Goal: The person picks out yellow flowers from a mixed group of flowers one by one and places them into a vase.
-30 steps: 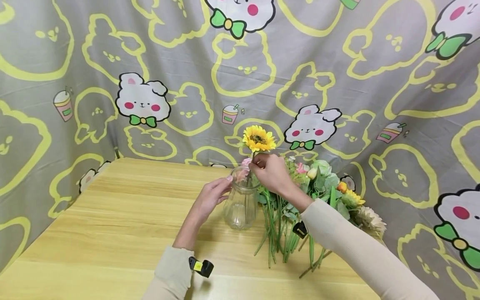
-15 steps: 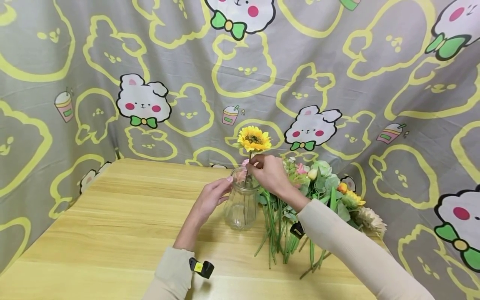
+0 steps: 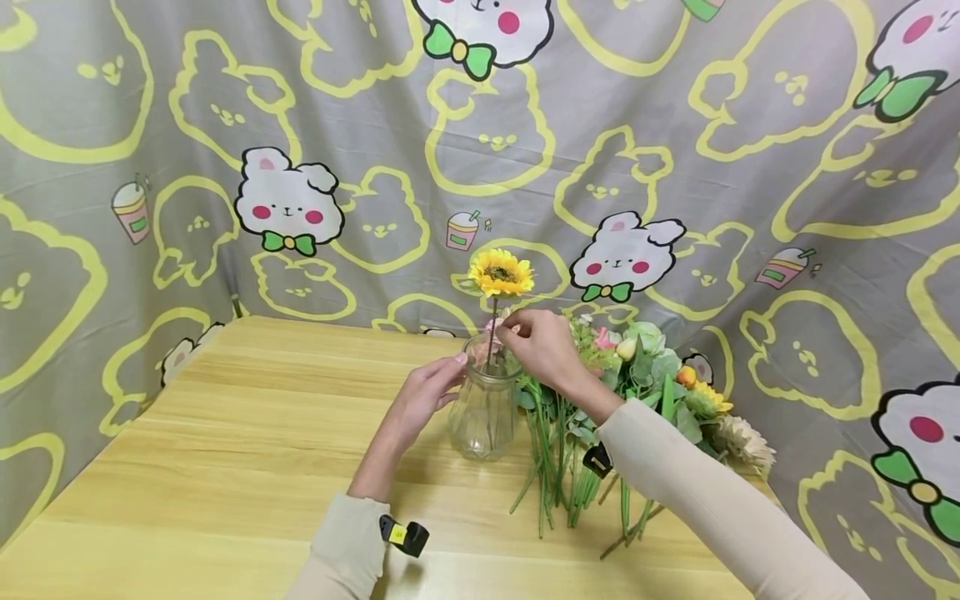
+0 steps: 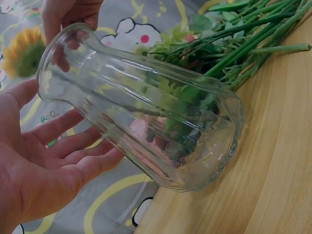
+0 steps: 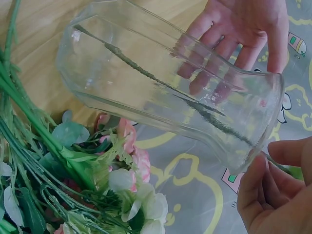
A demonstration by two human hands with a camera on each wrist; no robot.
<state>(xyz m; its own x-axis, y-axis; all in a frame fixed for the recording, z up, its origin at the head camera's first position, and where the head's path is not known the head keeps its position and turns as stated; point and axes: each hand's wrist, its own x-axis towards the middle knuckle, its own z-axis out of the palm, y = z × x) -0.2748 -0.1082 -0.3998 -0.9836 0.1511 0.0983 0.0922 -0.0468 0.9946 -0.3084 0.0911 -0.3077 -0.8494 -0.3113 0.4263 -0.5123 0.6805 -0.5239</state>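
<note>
A clear glass vase (image 3: pixel 468 421) stands on the wooden table. One sunflower (image 3: pixel 501 273) rises above its mouth, and its dark stem (image 5: pixel 141 71) runs down inside towards the base. My left hand (image 3: pixel 422 396) rests against the vase's left side. Its thumb touches the rim, and the other fingers lie fairly straight along the glass in the left wrist view. Right of the stem, close over the rim, is my right hand (image 3: pixel 551 350) with loosely bent fingers. The right wrist view shows a gap between its thumb and index finger where the stem passes.
Right of the vase lies a heap of artificial flowers (image 3: pixel 648 342), its green stems (image 3: pixel 558 467) pointing towards me. A second sunflower (image 3: pixel 708 398) and a cream bloom (image 3: pixel 742 443) sit at its right. A printed cloth (image 3: pixel 375 125) hangs behind the table (image 3: pixel 247 450).
The sunflower has shifted left and stands straighter. Its stem was pinched by my right fingers earlier and now shows apart from them. My left hand has kept its place at the vase.
</note>
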